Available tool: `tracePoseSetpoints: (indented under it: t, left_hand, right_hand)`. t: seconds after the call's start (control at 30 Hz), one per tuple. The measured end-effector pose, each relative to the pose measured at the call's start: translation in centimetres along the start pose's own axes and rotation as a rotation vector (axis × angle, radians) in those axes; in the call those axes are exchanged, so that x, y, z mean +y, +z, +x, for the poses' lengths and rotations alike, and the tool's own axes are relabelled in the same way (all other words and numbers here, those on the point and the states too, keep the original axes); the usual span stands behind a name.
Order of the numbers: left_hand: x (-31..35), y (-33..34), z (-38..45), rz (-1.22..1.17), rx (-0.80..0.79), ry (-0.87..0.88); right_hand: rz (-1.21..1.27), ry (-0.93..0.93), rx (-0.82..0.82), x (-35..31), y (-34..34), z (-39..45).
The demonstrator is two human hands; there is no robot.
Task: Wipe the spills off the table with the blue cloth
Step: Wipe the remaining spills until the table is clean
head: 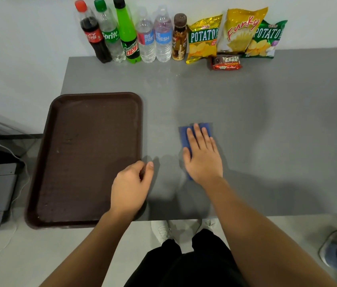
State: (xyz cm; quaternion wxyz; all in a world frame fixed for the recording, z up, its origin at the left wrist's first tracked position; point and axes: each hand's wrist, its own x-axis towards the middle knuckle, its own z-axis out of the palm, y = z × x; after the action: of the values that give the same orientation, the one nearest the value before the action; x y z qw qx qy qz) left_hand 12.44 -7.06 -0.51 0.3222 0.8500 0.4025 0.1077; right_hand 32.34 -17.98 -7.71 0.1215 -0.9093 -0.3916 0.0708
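Blue cloth (184, 136) lies folded on the grey table (267, 131), mid-front, long axis running front-to-back, far end tipped slightly left. Right hand (202, 156) flat on it, palm down, fingers spread a bit, covering most of it. Left hand (131, 186) loosely curled, fingers bent in at the near right corner of the brown tray (88, 158); can't tell if it pinches the rim. Tray overhangs table's left and front edges. White wall behind, pale floor. Along the back: 6 bottles (145, 36), 3 chip bags (240, 30), 1 choc bar (226, 62).
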Motion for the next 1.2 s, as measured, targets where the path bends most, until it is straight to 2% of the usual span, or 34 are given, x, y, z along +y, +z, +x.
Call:
tracePoseSetpoints:
  t: [0.23, 0.43, 0.6, 0.8, 1.03, 1.2]
  left_hand:
    - [-0.6, -0.5, 0.0, -0.014, 0.014, -0.002]
    - [-2.0, -0.9, -0.3, -0.026, 0.02, 0.0]
    - [-2.8, -1.0, 0.0, -0.011, 0.031, 0.037]
    - [-2.6, -1.1, 0.3, 0.013, 0.018, 0.036]
    - [-2.7, -1.5, -0.1, 0.01, 0.023, -0.017]
    - [-3.5, -1.8, -0.4, -0.009, 0.03, -0.035]
  right_hand:
    - [-0.074, 0.165, -0.039, 2.9, -0.4, -5.3]
    - [-0.079, 0.16, -0.02, -3.3, 2.1, -10.2]
    - [-0.077, 0.056, -0.044, -7.7, 3.2, -8.0]
    - [-0.022, -0.046, -0.074, -5.9, 1.8, -3.1]
    - [-0.052, 0.1, -0.062, -2.8, 1.4, -4.1]
    - [-0.086, 0.158, -0.032, -4.4, 2.2, -7.6]
